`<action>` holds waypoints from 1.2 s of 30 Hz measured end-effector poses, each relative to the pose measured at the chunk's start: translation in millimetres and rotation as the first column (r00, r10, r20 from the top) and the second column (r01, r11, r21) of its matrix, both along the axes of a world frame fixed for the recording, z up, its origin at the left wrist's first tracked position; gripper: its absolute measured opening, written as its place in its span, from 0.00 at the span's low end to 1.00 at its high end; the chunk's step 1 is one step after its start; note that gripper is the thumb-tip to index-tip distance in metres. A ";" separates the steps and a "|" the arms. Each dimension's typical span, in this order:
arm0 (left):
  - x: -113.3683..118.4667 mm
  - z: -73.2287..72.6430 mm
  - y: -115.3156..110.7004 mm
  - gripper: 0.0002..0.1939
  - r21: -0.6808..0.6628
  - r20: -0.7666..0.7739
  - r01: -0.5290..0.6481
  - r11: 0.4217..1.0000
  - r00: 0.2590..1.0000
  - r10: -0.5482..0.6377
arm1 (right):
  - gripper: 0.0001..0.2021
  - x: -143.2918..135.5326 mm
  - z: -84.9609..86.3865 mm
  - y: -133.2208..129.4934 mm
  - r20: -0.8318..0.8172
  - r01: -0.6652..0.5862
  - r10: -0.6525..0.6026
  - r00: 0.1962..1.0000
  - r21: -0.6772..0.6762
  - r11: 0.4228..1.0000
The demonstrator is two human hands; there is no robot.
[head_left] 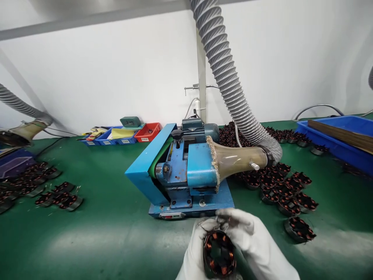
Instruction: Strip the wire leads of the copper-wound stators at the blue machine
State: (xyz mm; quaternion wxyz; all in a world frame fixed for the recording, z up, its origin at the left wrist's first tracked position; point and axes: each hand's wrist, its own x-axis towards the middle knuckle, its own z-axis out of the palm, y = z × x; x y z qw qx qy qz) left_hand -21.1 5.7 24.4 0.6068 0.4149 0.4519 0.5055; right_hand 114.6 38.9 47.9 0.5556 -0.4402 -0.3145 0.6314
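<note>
In front of the blue belt grinding machine point(177, 175), my gloved left hand point(192, 251) is closed around a motor stator point(229, 251). The stator is a dark ring with copper windings, tilted so that its open face is towards me. My right hand point(250, 233), gloved in white too, has thumb and fingers pinched together at the stator's upper edge, where thin dark wires stick out. The glove fingertips are smudged black. Just to the right, a single stator point(299, 229) lies on the green table point(116, 237).
More stators point(287, 190) are crowded right of the machine and behind it. Others point(60, 196) lie at left. A grey ducting hose point(224, 66) drops to a suction funnel point(239, 160). A blue tray point(344, 149) stands right; a red bin point(147, 132) and blue bins point(106, 137) stand behind.
</note>
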 end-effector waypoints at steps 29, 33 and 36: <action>29.3 -11.8 64.5 0.09 -0.138 0.120 -0.375 0.917 0.912 0.392 | 0.12 -39.3 -25.6 32.3 0.570 0.022 -0.173 0.803 0.262 0.965; 27.6 -11.9 52.6 0.08 -0.145 0.139 -0.346 0.927 0.920 0.366 | 0.14 -39.9 -28.9 20.3 0.577 0.068 -0.190 0.794 0.226 0.972; 17.5 -14.3 32.2 0.12 -0.077 0.047 -0.274 0.959 0.960 0.278 | 0.17 -36.8 -35.4 0.4 0.547 0.093 -0.156 0.822 0.141 0.986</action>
